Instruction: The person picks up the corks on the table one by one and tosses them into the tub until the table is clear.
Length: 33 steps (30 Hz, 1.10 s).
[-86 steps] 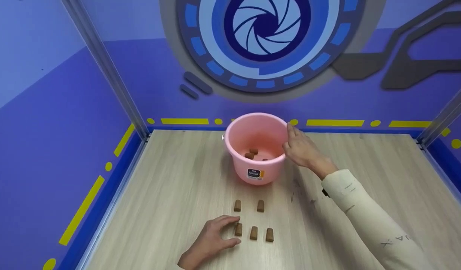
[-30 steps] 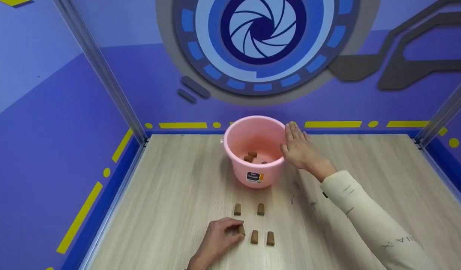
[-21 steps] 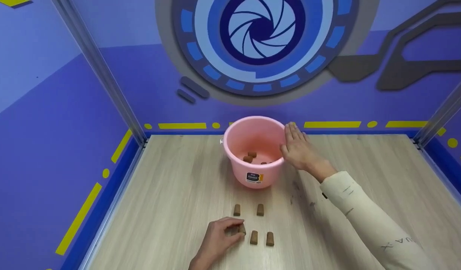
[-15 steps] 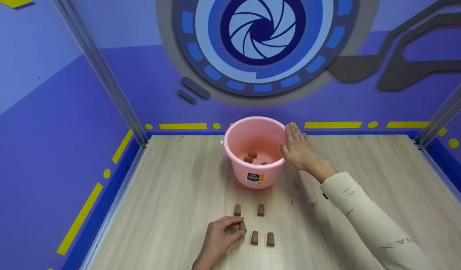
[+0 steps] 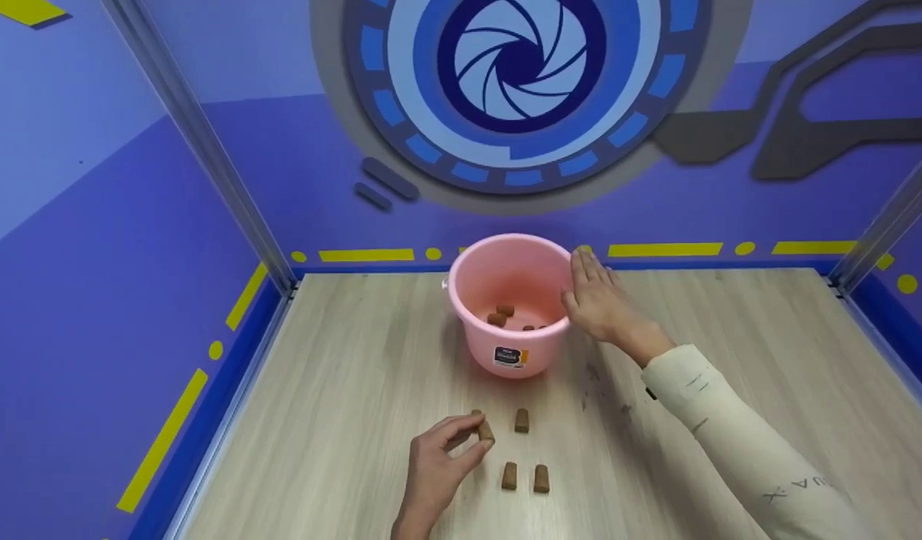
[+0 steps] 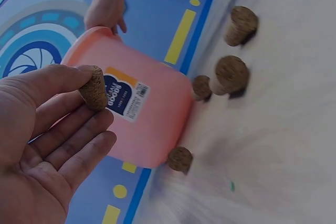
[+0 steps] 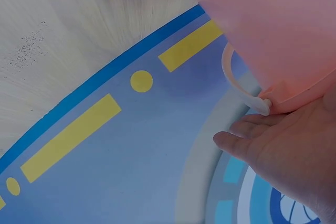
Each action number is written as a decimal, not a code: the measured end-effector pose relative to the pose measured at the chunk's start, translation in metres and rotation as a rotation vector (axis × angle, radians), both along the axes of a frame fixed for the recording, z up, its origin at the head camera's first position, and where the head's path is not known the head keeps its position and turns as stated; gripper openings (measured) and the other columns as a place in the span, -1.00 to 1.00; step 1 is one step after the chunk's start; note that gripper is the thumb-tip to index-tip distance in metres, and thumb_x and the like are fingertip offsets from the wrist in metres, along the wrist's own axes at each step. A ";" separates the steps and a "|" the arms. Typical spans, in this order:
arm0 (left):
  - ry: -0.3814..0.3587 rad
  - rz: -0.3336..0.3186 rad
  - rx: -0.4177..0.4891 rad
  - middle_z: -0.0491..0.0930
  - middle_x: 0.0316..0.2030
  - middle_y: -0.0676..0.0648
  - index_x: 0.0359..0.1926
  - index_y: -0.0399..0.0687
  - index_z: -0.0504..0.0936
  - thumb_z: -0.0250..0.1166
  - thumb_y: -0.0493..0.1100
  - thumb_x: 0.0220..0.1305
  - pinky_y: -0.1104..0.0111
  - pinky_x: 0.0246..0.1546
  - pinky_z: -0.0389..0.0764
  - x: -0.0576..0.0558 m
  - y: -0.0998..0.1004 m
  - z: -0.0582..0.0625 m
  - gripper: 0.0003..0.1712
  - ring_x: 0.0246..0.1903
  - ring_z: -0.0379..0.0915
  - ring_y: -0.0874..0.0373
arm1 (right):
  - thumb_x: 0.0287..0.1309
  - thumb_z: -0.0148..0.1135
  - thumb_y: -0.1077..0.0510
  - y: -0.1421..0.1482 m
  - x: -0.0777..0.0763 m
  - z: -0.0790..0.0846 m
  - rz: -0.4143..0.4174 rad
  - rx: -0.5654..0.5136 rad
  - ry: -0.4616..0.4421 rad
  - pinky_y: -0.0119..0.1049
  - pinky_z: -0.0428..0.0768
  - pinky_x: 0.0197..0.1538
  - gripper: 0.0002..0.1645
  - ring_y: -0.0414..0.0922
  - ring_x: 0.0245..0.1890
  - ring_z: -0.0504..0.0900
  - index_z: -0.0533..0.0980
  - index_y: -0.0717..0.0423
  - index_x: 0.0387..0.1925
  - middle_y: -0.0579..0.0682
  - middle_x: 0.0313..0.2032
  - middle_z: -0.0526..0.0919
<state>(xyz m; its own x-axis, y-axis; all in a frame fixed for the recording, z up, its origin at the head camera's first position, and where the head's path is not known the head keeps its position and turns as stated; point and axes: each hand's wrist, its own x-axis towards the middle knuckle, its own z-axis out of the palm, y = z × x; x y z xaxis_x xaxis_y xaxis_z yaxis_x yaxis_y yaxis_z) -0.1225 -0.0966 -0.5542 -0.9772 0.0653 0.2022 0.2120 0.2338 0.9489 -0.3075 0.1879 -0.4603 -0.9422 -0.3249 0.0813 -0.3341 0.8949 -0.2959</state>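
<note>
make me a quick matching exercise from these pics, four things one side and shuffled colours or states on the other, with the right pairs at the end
Things
1. left hand
2. right hand
3. bucket
4. right sleeve

Colours and states
A. pink, standing on the table
B. cream with dark markings
C. pinching a cork
D. touching the bucket

Pairs: 1-C, 2-D, 3-A, 4-B

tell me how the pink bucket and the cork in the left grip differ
The bucket is smooth and pink; the held cork brown and speckled. The bucket is larger than the held cork. The bucket stands on the table, while the held cork is raised in the left grip. Both are touched, the bucket by the right grip.
</note>
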 end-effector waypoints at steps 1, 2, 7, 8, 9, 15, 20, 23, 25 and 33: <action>0.006 0.003 0.010 0.67 -0.12 0.11 -0.05 0.17 0.72 0.50 -0.12 0.04 0.34 -0.02 0.58 0.000 0.001 0.002 -0.62 -0.11 0.61 0.23 | 0.44 -0.35 -0.15 0.000 0.000 0.000 -0.001 0.002 0.001 0.17 -0.13 0.42 -0.12 0.19 0.47 -0.27 -0.28 0.36 0.47 0.29 0.48 -0.28; 0.012 0.005 0.024 0.67 -0.12 0.09 -0.05 0.16 0.72 0.50 -0.12 0.04 0.34 -0.02 0.58 -0.001 0.002 0.004 -0.62 -0.12 0.61 0.22 | 0.44 -0.35 -0.15 0.000 0.000 -0.001 -0.003 0.004 0.001 0.16 -0.14 0.42 -0.12 0.18 0.47 -0.28 -0.28 0.36 0.47 0.28 0.49 -0.29; 0.039 0.009 0.073 0.67 -0.11 0.03 -0.06 0.12 0.71 0.49 -0.09 0.05 0.27 -0.02 0.59 -0.004 0.005 0.013 -0.63 -0.14 0.62 0.18 | 0.44 -0.35 -0.14 -0.002 -0.001 0.000 0.000 0.005 -0.013 0.14 -0.17 0.43 -0.13 0.15 0.48 -0.32 -0.29 0.35 0.47 0.26 0.49 -0.31; 0.043 0.011 0.078 0.67 -0.11 0.03 -0.06 0.11 0.71 0.49 -0.09 0.05 0.26 -0.02 0.59 -0.005 0.006 0.015 -0.63 -0.13 0.62 0.18 | 0.44 -0.35 -0.14 -0.003 -0.001 0.001 0.000 0.005 -0.014 0.14 -0.16 0.43 -0.13 0.16 0.48 -0.31 -0.29 0.35 0.47 0.27 0.49 -0.31; 0.051 0.012 0.082 0.67 -0.11 0.03 -0.05 0.11 0.71 0.49 -0.10 0.05 0.27 -0.02 0.59 -0.005 0.006 0.016 -0.63 -0.11 0.61 0.18 | 0.44 -0.35 -0.14 -0.003 -0.001 0.001 0.003 0.003 -0.015 0.15 -0.15 0.43 -0.13 0.17 0.48 -0.31 -0.28 0.36 0.47 0.28 0.49 -0.30; 0.087 0.052 0.088 0.66 -0.10 -0.06 -0.03 -0.11 0.69 0.47 -0.29 0.06 0.29 0.00 0.58 0.000 0.008 0.051 -0.61 -0.06 0.60 0.10 | 0.43 -0.34 -0.12 -0.004 -0.002 0.001 0.002 -0.003 -0.020 0.17 -0.15 0.42 -0.14 0.22 0.47 -0.25 -0.25 0.38 0.47 0.31 0.48 -0.23; 0.118 0.089 0.099 0.66 -0.09 -0.03 0.01 -0.10 0.68 0.47 -0.26 0.07 0.30 0.01 0.57 -0.009 0.004 0.052 -0.58 -0.05 0.59 0.11 | 0.43 -0.34 -0.12 -0.004 -0.002 0.002 -0.006 -0.007 -0.025 0.18 -0.16 0.41 -0.13 0.22 0.47 -0.25 -0.25 0.38 0.47 0.31 0.48 -0.23; 0.151 0.101 0.101 0.66 -0.09 0.03 0.02 -0.02 0.68 0.48 -0.16 0.08 0.36 0.01 0.56 -0.017 0.002 0.045 -0.57 -0.05 0.59 0.15 | 0.43 -0.33 -0.12 -0.004 -0.002 0.001 -0.009 -0.009 -0.021 0.18 -0.14 0.41 -0.13 0.23 0.46 -0.23 -0.24 0.37 0.47 0.31 0.48 -0.22; 0.172 0.106 0.099 0.66 -0.10 0.07 0.02 0.02 0.69 0.48 -0.11 0.08 0.38 0.00 0.56 -0.019 0.002 0.046 -0.57 -0.05 0.59 0.16 | 0.43 -0.32 -0.12 -0.004 -0.002 0.000 -0.009 -0.013 -0.021 0.17 -0.13 0.42 -0.14 0.22 0.47 -0.22 -0.23 0.37 0.47 0.30 0.48 -0.22; 0.243 0.099 0.114 0.65 -0.08 0.08 0.03 0.03 0.69 0.46 -0.10 0.11 0.34 0.00 0.57 -0.029 0.005 0.056 -0.58 -0.06 0.59 0.14 | 0.43 -0.32 -0.11 -0.005 -0.002 0.001 -0.014 -0.028 -0.029 0.14 -0.15 0.43 -0.14 0.19 0.47 -0.26 -0.26 0.36 0.47 0.28 0.49 -0.24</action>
